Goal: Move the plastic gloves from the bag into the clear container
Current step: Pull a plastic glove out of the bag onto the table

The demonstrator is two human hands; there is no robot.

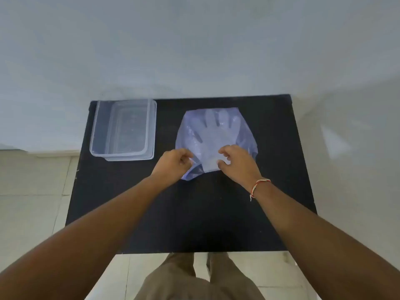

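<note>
We see the plastic gloves (213, 132) lying flat inside the bag (244, 135), their pale finger shapes fanned toward the far edge and showing through the thin bluish film. The bag rests on the right half of the black tabletop (216, 213), its open mouth turned toward us and crumpled at the near edge. Our left hand (173, 162) pinches the left side of that mouth, fingers (187, 158) curled narrow and closed on the film. Our right hand (239, 163) sits on the right side of the mouth, its fingers bent with the thumb below and the fingertips (223, 151) pressing on the plastic; we cannot tell whether they grip the bag's edge or the cuff of a glove. A red and white thread bracelet (258, 185) circles our right wrist. Well apart from the bag, at the far left corner of the tabletop, stands the clear container (97, 126), a rectangular tub with its opening up and nothing visible inside; it seems to sit on a matching clear lid or tray whose rim shows along its near and right sides. Beyond the tabletop we see a pale wall (194, 50), and below us a tiled floor (32, 180) and khaki trousers (194, 282).
</note>
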